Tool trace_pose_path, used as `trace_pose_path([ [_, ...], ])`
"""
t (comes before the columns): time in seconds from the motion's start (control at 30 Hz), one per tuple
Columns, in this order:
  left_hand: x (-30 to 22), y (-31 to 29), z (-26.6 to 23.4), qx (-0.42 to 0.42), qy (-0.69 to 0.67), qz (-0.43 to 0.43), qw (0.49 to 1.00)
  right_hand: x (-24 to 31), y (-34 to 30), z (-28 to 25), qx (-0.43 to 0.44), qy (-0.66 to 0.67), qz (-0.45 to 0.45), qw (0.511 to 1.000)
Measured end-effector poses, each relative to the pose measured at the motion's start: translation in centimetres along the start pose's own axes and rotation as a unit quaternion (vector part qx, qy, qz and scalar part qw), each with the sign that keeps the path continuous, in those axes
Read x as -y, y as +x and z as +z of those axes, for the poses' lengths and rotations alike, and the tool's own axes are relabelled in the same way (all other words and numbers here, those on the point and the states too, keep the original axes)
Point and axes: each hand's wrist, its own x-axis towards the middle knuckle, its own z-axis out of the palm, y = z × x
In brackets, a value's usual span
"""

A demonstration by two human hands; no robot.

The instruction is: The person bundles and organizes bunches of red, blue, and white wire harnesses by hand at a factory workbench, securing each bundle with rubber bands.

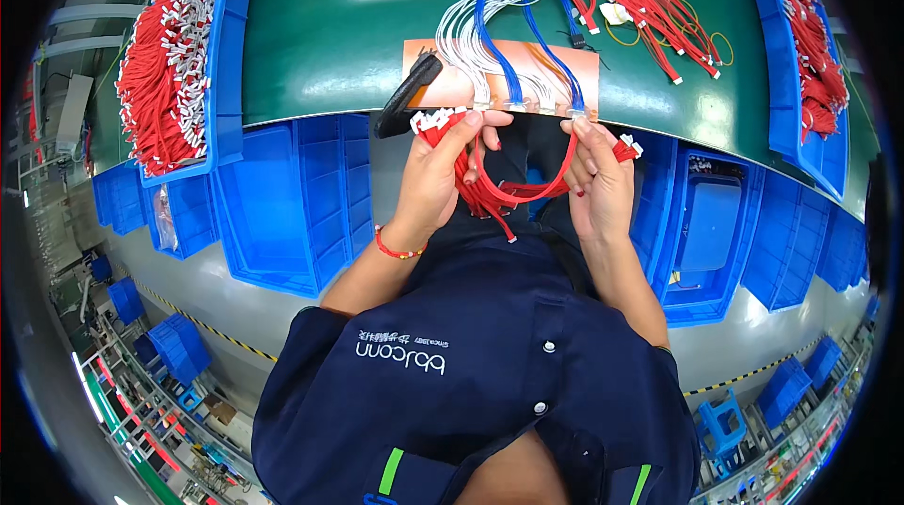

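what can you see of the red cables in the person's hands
The red cables are thin, flexible and look plastic-coated, with small white connectors at their visible ends. Both the left hand and right hand grip them. Between the hands they sag in a curve in front of the dark clothing; connector ends poke out past each hand, and some hang lower. How many there are can't be told.

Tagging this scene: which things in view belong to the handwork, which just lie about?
Likely in the job:
red cables, in left hand and right hand
blue and white wires
green table

Likely just lying about:
black object, kind unclear
blue stool
blue bins below
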Motion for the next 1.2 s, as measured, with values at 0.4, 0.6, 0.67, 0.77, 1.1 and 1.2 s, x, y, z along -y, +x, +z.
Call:
trace_pose_path([
  [0.4,-0.6,0.3,0.7,0.05,-0.073,-0.063,0.994,1.1,-0.8,-1.5,0.039,-0.186,-0.01,0.982],
  [0.6,-0.3,0.8,0.7,0.067,-0.095,-0.086,0.99,0.8,0.4,-0.9,0.059,-0.152,0.01,0.987],
  [0.67,-0.2,0.7,0.6,0.07,-0.097,-0.084,0.989,1.1,0.6,-1.6,0.094,-0.121,0.022,0.988],
  [0.77,-0.6,-0.4,0.8,0.105,-0.052,-0.096,0.988,1.5,-0.1,-2.0,0.118,-0.115,0.056,0.985],
  [1.1,0.5,-1.8,4.2,0.14,0.168,0.038,0.975,0.0,-1.8,-0.3,0.213,-0.296,-0.116,0.924],
  [1.2,1.5,-1.6,3.8,0.066,0.146,0.102,0.982,0.6,-2.0,0.1,0.221,-0.289,-0.071,0.929],
])
